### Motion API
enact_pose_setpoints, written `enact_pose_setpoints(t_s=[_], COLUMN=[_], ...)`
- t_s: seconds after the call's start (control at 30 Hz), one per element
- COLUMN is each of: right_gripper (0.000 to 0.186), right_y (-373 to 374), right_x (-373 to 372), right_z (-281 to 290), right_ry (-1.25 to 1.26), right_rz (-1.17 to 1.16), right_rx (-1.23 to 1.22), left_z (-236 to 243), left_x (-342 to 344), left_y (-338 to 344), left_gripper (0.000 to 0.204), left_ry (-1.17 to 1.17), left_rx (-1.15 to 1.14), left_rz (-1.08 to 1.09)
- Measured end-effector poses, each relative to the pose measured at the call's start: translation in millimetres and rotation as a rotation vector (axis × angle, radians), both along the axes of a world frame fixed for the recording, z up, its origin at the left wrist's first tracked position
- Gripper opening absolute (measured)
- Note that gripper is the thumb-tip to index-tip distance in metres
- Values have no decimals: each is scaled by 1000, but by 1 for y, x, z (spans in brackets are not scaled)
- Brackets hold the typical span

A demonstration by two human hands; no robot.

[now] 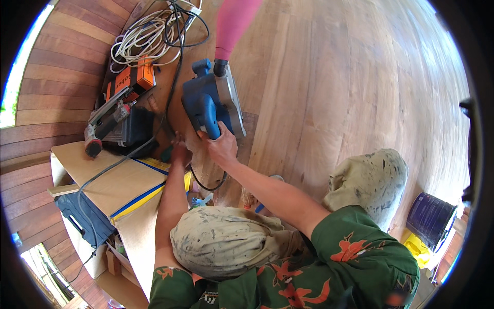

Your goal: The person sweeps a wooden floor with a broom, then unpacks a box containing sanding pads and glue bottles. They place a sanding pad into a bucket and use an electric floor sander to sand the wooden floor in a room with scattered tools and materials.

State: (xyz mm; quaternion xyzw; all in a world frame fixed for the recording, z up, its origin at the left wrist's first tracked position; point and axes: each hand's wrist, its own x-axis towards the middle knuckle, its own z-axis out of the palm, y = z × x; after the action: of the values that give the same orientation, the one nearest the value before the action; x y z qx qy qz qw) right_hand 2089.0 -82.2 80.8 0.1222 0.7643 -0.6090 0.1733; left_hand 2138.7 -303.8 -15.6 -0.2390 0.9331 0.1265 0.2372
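Observation:
A blue belt sander (pixel 211 100) with a silver metal side stands tipped on the wooden floor. Its pink dust bag (pixel 234 26) rises from a black outlet at the far end. My right hand (pixel 224 148) is closed around the near end of the sander's handle. Just left of it, my left hand (pixel 180 153) is low over the floor with its fingers curled; what they hold, if anything, is hidden. A small dark green thing (pixel 166 153) lies against those fingers. A black cord (pixel 211 188) loops out beside my left hand.
At the left stands an open cardboard box (pixel 95 172) with a blue case (pixel 85 216) inside. Beyond it are a grey-and-red tool (pixel 109 122), an orange box (pixel 135 78) and coiled white cable (pixel 149 41). A dark purple bucket (pixel 431 219) is at the right, past my knee.

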Motion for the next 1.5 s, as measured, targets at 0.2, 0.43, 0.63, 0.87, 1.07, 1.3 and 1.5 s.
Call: enact_pose_setpoints(t_s=[0.2, 0.43, 0.63, 0.87, 1.07, 1.3, 1.5], right_gripper=[51, 48, 45, 43, 42, 44, 49], right_y=[12, 20, 22, 22, 21, 15, 5], right_x=[-7, -15, -16, -12, -11, -7, -9], right_z=[-1, -6, -7, -6, -5, -3, -3], right_ry=[-12, 45, 27, 63, 60, 22, -5], right_rz=[-51, -130, -181, -214, -203, -162, -111], right_rx=[16, 18, 3, -62, -66, -33, -43], left_z=[3, -1, 1, 9, 13, 10, 5], left_x=[-1, 0, 0, -2, -4, -2, -1], left_y=[1, -4, -2, 3, 5, 5, 1], left_gripper=[84, 84, 83, 84, 85, 79, 79], left_ry=[-34, -15, -5, -22, -30, 12, 45], left_rx=[5, 25, 14, 21, 32, 46, 36], left_rz=[-4, -13, -9, 8, 16, 8, -80])
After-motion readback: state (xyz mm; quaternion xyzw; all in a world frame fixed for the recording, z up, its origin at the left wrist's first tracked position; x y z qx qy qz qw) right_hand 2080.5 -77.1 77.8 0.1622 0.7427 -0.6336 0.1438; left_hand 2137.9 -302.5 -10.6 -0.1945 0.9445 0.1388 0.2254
